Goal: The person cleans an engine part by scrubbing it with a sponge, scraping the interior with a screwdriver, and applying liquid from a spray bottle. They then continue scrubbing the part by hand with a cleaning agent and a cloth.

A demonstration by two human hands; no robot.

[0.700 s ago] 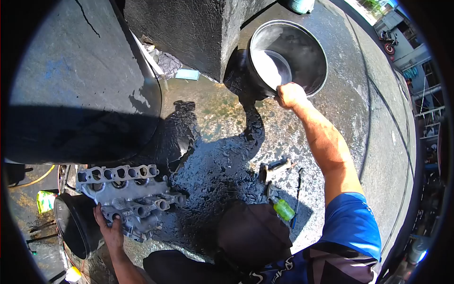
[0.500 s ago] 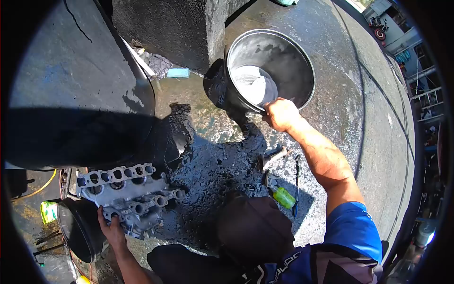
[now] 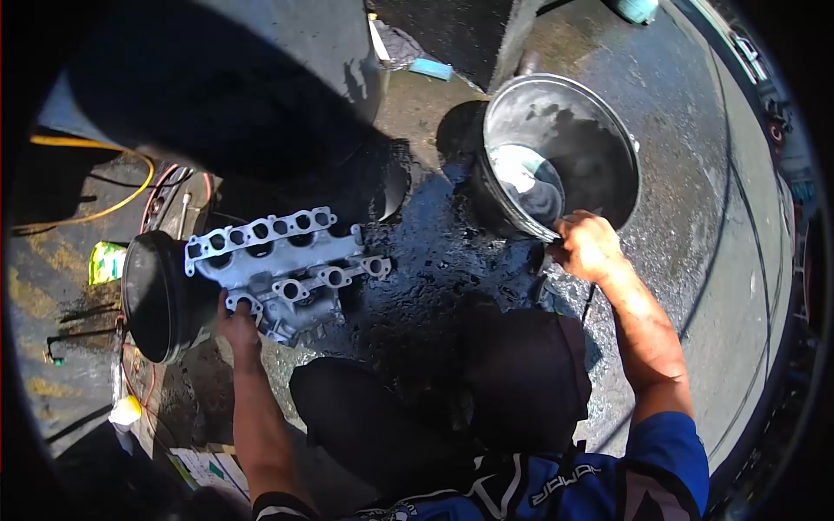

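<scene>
Casting [image 3: 304,253] grey, multi-port. L hand [image 3: 239,328] grips it; R hand [image 3: 588,247] clamps bkt [image 3: 610,161] rim, well apart. Bkt nearer person vs. prev.

We have bare floor [image 3: 426,286] left and right of the bucket [image 3: 608,165]; dark block [image 3: 443,35] behind-left and metal casting [image 3: 287,252] farther left obstruct.

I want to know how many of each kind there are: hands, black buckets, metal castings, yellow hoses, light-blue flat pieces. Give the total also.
Hands: 2 (left hand, right hand)
Black buckets: 2 (right bucket, left bucket)
Metal casting: 1
Yellow hose: 1
Light-blue flat piece: 1
Total: 7
</scene>
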